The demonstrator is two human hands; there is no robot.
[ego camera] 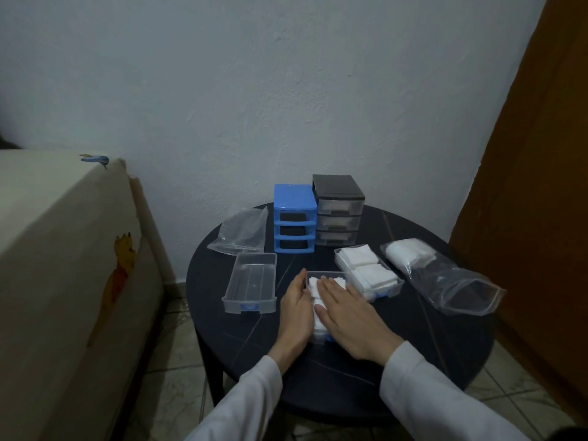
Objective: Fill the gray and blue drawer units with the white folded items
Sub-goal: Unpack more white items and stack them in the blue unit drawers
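bare tabletop [413, 338] front right, drawers [249, 283] flanking hands

The room is dim, with a cool bluish cast over the wall [286, 90]. Light is soft and even, its source out of view; shadows on the dark desk [445, 338] are faint. The picture is slightly soft and grainy. Wide-angle distortion bends the brown door [534, 186] at the right edge. No glare shows.
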